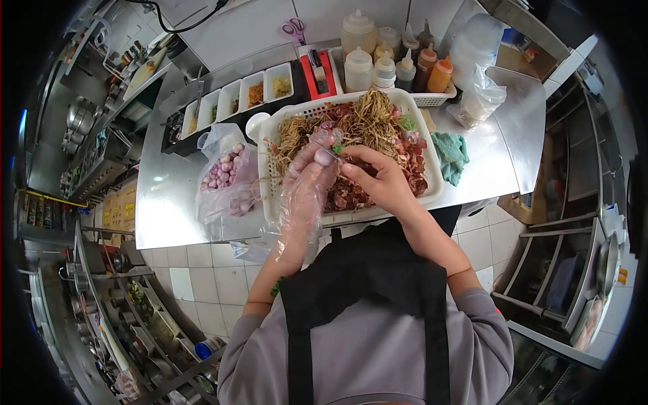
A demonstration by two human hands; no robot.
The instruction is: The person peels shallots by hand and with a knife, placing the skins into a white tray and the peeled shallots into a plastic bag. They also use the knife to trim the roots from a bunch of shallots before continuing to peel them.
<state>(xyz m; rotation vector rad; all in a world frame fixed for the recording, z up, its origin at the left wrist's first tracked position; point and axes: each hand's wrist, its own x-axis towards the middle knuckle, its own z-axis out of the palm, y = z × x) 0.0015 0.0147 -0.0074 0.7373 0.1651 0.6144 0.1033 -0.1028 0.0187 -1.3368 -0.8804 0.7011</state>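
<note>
My left hand (pixel 312 165), in a loose clear plastic glove, is closed round a peeled shallot (pixel 324 157). Close against it, my right hand (pixel 379 177) is bare, its thumb and fingers pinched together at the shallot. Something small and green (pixel 337 149) shows between the two hands; whether it is part of a tool I cannot make out. Both hands are above a white plastic basket (pixel 270 202) heaped with dry roots and stalks (pixel 372 115) and reddish-brown skins (pixel 412 172). Left of the basket, an open plastic bag (pixel 214 142) holds many peeled shallots (pixel 226 169).
Behind the basket stand a rack of seasoning trays (pixel 229 98), a red tape dispenser (pixel 317 73) and several squeeze bottles (pixel 359 69). A green cloth (pixel 450 156) and a tied plastic bag (pixel 479 98) lie right on the steel table (pixel 503 155). Purple scissors (pixel 294 28) hang on the wall.
</note>
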